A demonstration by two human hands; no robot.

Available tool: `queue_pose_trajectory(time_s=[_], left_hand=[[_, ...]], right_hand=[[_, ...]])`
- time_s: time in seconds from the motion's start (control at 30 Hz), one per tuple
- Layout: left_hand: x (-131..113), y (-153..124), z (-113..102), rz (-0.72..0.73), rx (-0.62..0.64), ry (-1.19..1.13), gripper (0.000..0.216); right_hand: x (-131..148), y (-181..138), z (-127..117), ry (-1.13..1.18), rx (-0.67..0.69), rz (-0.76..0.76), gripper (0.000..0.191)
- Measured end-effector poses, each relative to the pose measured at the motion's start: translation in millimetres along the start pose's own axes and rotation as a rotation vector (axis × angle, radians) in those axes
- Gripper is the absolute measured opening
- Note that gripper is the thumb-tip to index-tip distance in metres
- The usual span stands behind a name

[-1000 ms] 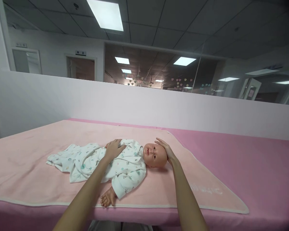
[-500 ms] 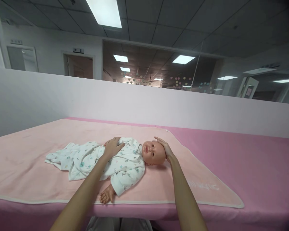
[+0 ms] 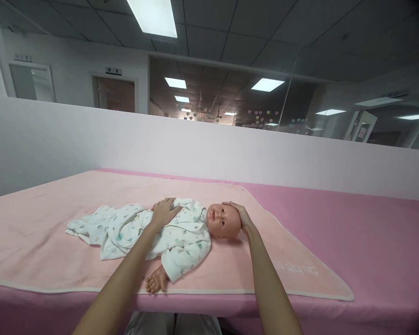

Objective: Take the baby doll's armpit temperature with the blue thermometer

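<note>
A baby doll (image 3: 224, 221) lies on its back, its head toward the right. It wears a white printed gown (image 3: 186, 237) whose lower end spreads flat to the left. My left hand (image 3: 165, 212) rests flat on the doll's belly, fingers stretched out over the cloth. Against the top of the doll's head lies my right hand (image 3: 242, 216), cupped along it with the fingers extended. One doll hand (image 3: 157, 280) sticks out of the near sleeve, by the blanket's front edge. Under the doll is a peach blanket (image 3: 56, 260) with a pale border.
The blanket covers much of a pink padded surface (image 3: 380, 242), which shows bare at the right. A low white wall (image 3: 209, 149) runs along the back, with a glass window (image 3: 237, 100) above it. My lap is below the front edge.
The fingers of my right hand have settled closer onto the doll's head. My left hand stays on its belly, and the view has shifted very slightly.
</note>
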State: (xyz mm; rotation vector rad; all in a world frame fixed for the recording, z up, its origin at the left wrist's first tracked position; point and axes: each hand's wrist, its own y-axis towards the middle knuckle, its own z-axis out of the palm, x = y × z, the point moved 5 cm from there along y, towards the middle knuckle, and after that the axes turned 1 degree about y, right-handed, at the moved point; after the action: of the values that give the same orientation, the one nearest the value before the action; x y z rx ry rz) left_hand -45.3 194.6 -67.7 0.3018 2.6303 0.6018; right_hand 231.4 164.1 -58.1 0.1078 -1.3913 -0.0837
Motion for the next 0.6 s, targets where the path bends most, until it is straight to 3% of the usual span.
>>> queue_pose_trajectory(time_s=[0.37, 0.6], left_hand=[[-1, 0, 0, 0.013, -0.015, 0.000, 0.045], [0, 1, 1, 0.024, -0.027, 0.010, 0.045]], right_hand=[[-4, 6, -6, -0.023, -0.011, -0.029, 0.026], [-4, 12, -16, -0.051, -0.057, -0.134, 0.039]])
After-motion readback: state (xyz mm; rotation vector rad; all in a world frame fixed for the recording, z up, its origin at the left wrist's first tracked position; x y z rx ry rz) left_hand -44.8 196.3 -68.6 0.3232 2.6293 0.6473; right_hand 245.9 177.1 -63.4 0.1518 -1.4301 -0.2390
